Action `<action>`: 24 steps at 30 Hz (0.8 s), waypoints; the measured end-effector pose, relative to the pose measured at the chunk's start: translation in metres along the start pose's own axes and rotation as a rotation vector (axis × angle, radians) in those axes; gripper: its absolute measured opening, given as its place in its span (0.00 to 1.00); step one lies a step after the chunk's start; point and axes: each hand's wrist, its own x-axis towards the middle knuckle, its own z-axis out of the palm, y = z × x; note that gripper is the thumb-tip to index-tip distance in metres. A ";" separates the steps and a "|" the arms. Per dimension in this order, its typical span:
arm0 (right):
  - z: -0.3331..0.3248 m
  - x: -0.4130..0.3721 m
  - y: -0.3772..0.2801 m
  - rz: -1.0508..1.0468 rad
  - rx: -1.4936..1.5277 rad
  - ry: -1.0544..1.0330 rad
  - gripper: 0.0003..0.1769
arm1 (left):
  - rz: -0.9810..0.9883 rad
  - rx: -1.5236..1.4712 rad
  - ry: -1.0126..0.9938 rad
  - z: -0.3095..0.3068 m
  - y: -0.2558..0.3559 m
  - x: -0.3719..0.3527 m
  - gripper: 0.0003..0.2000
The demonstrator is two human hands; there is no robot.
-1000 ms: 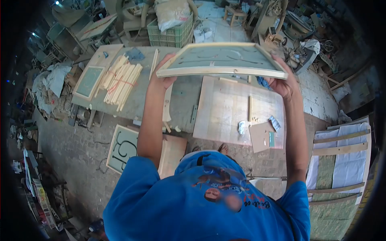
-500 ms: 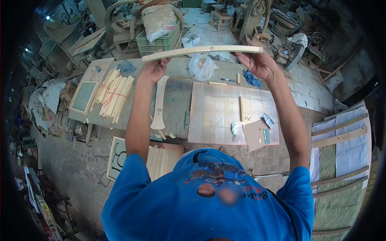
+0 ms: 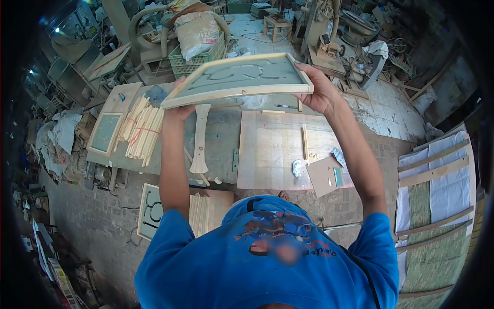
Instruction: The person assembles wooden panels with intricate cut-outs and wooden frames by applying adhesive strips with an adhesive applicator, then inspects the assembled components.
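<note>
Both my hands hold up a wood-framed panel (image 3: pixel 242 75), its grey-green face showing dark curved grooves. My left hand (image 3: pixel 180 109) grips the left end of its frame, with the fingers partly underneath. At the right end, my right hand (image 3: pixel 318 88) is closed around the frame's corner. Below the panel, a waisted wooden piece (image 3: pixel 201 139) lies on the workbench. A pinkish board (image 3: pixel 272 139) is right of it, bearing a thin wooden strip (image 3: pixel 305 143), a brown sheet (image 3: pixel 320 178) and crumpled scraps.
Bundled wooden strips (image 3: pixel 141 133) and another framed panel (image 3: pixel 106 133) lie on the workbench's left. A third grooved panel (image 3: pixel 151 211) is below, by my left elbow. Beyond the bench stands a green crate (image 3: pixel 198 62) with a sack. A slatted rack (image 3: pixel 435 206) is on my right.
The panel has tilted from nearly edge-on so that its grooved face now shows. Both hands have moved slightly left and lower with it.
</note>
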 end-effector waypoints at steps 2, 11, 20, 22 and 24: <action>-0.006 0.002 -0.001 -0.006 0.028 0.008 0.18 | 0.042 0.126 -0.008 0.022 0.003 -0.018 0.12; -0.061 0.028 -0.026 -0.120 0.090 -0.060 0.22 | 0.275 0.181 0.061 0.141 -0.046 -0.116 0.23; -0.085 0.021 -0.026 0.043 0.261 -0.360 0.21 | 0.481 0.145 -0.069 0.202 -0.094 -0.152 0.32; -0.086 0.020 -0.027 0.044 0.155 -0.345 0.19 | 0.501 0.190 -0.113 0.210 -0.102 -0.158 0.35; -0.076 0.010 -0.019 -0.096 0.037 -0.129 0.18 | 0.521 0.232 -0.155 0.215 -0.109 -0.162 0.38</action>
